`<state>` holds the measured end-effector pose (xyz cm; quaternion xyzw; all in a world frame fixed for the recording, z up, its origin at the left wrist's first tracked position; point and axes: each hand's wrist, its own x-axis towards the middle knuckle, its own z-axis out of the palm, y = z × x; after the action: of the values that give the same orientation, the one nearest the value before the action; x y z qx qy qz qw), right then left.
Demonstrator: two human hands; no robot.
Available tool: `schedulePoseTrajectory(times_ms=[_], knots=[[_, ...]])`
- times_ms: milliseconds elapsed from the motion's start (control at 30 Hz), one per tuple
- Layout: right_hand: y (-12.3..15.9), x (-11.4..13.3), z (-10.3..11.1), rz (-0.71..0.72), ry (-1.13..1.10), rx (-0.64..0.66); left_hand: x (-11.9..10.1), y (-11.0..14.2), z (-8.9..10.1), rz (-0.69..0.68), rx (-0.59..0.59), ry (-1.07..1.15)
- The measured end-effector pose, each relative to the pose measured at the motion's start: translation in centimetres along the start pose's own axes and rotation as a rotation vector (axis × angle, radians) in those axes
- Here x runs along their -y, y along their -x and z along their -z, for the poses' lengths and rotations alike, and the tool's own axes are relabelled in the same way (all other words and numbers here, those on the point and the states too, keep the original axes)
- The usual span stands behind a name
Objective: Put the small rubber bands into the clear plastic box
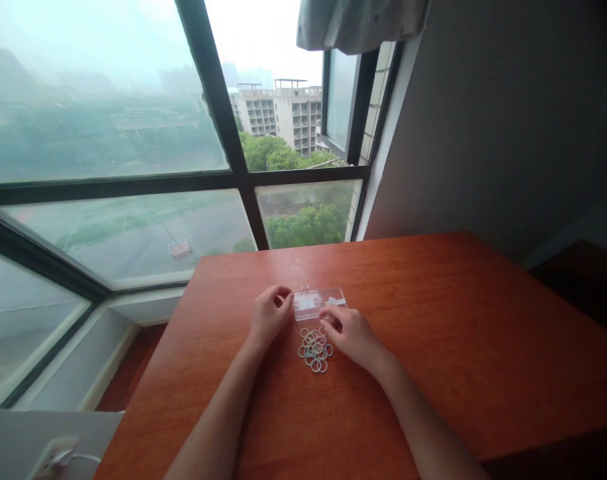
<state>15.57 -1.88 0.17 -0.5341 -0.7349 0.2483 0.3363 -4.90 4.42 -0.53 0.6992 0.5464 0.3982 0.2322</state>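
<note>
A small clear plastic box [317, 300] lies on the reddish wooden table [433, 320], a little ahead of me. My left hand [268, 313] is curled against the box's left end, fingers pinched on its edge. My right hand [346, 333] rests at the box's right front corner with its fingers bent; whether they pinch something small I cannot make out. Between my hands, just in front of the box, lies a loose pile of several small pale rings [315, 350] on the table.
A large window [133, 167] with dark frames runs along the table's far left side. A grey wall [508, 120] stands behind the table on the right. A white socket with a plugged cable [58, 457] sits at the lower left.
</note>
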Motion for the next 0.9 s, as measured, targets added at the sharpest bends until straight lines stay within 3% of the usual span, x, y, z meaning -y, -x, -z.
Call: schedulePoseTrajectory(times_ms=[233, 433, 900], knots=[[0.2, 0.4, 0.4, -0.002, 0.029, 0.045, -0.2, 0.0, 0.5, -0.003, -0.023, -0.016], [0.6, 0.7, 0.6, 0.036, 0.051, 0.184, -0.8, 0.1, 1.1, -0.008, -0.028, -0.042], [0.8, 0.8, 0.4, 0.058, 0.082, 0.241, -1.8, 0.4, 1.6, -0.073, -0.013, -0.114]])
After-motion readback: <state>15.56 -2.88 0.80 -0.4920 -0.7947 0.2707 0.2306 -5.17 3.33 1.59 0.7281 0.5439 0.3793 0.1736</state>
